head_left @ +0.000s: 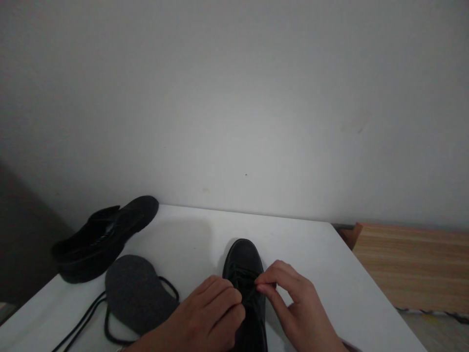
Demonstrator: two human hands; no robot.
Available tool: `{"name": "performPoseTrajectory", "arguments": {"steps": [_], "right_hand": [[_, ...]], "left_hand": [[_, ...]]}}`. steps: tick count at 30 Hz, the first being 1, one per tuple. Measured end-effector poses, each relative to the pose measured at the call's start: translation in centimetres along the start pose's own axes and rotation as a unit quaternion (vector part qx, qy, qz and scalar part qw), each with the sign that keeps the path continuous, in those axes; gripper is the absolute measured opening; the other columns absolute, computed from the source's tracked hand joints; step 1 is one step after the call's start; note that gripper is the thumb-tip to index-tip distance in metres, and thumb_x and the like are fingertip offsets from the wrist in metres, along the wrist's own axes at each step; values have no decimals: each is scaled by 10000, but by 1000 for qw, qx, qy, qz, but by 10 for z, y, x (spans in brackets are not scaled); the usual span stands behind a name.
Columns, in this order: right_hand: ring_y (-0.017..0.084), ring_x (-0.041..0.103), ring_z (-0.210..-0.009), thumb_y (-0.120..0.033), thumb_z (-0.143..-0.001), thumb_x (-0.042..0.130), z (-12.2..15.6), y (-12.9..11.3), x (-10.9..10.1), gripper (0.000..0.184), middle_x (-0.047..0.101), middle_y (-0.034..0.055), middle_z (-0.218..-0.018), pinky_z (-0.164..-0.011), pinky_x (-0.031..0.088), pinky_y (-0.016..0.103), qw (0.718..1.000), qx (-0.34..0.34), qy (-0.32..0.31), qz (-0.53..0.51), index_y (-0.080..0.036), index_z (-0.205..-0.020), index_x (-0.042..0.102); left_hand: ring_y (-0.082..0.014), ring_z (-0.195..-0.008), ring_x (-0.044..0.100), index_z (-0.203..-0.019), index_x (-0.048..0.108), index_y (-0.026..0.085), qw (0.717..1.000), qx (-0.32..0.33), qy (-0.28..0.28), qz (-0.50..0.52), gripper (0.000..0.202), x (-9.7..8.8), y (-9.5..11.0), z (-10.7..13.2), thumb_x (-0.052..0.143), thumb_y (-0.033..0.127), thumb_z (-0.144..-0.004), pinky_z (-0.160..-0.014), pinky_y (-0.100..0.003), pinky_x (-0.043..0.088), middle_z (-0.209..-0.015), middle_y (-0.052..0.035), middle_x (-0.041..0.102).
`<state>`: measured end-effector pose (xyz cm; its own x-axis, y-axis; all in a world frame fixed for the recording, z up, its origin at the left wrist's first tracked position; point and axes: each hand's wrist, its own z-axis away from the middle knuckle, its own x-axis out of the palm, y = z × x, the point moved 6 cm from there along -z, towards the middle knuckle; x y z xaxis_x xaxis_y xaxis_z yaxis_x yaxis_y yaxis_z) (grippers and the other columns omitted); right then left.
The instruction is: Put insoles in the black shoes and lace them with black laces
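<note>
A black lace-up shoe [244, 254] lies on the white table, its toe pointing to the wall and its heel end cut off by the lower edge of the view. At the right side of its lacing, my right hand [293, 298] pinches the black shoelace between thumb and forefinger. On the other side, my left hand [210, 310] is closed, its curled fingers against the lacing. Those fingertips are hidden, so what they grip does not show. Dark laces against dark leather are hard to make out.
A second black shoe [91, 261] rests at the table's far left. Beside my left forearm is a dark grey, rounded fabric piece [137, 291] with black cords. The white table [300, 239] meets a pale wall [234, 122]. A wooden board [410, 264] stands beyond its right edge.
</note>
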<state>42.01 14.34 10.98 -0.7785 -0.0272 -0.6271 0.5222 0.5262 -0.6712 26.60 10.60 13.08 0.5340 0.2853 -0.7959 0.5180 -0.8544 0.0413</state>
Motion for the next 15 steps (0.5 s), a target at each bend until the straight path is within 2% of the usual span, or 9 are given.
{"name": "performPoseTrajectory", "arguments": {"steps": [4,9,11,13,15], "right_hand": [[165,578,-762,-125,-932,531,-1,2,1,155,647,18,-794,-680,424,298,998,-29,17,57,-209,-840,624],[174,597,-774,-136,-930,534,-3,3,-2,151,654,23,-811,-697,454,322,994,-41,21,97,-218,-856,638],[188,620,-873,-152,-921,547,0,2,-10,135,666,51,-937,-757,497,334,992,-50,41,112,-227,-954,654],[200,628,-982,-164,-907,569,7,-4,-17,202,658,86,-1066,-816,528,330,988,-68,69,120,-228,-1084,643],[194,651,-985,-199,-907,594,19,-14,-15,246,678,91,-1076,-822,544,301,988,-95,48,115,-233,-1147,633]], "left_hand": [[-172,-825,589,-924,566,156,999,-1,-36,36,261,7,-3,2,515,-42,-761,-797,-274,538,-871,-51,654],[-158,-786,551,-879,565,165,997,-14,-5,76,255,7,-3,5,465,-54,-792,-749,-249,521,-827,-48,639],[-157,-801,549,-917,582,171,994,-44,-2,101,268,6,-7,7,457,-45,-819,-753,-246,518,-848,-54,639],[-156,-831,554,-994,589,176,989,-81,8,122,300,2,-13,11,453,-37,-832,-767,-243,517,-884,-60,636],[-148,-834,555,-1037,582,176,985,-105,45,132,314,-6,-19,16,440,-25,-842,-750,-224,511,-886,-56,627]]}}
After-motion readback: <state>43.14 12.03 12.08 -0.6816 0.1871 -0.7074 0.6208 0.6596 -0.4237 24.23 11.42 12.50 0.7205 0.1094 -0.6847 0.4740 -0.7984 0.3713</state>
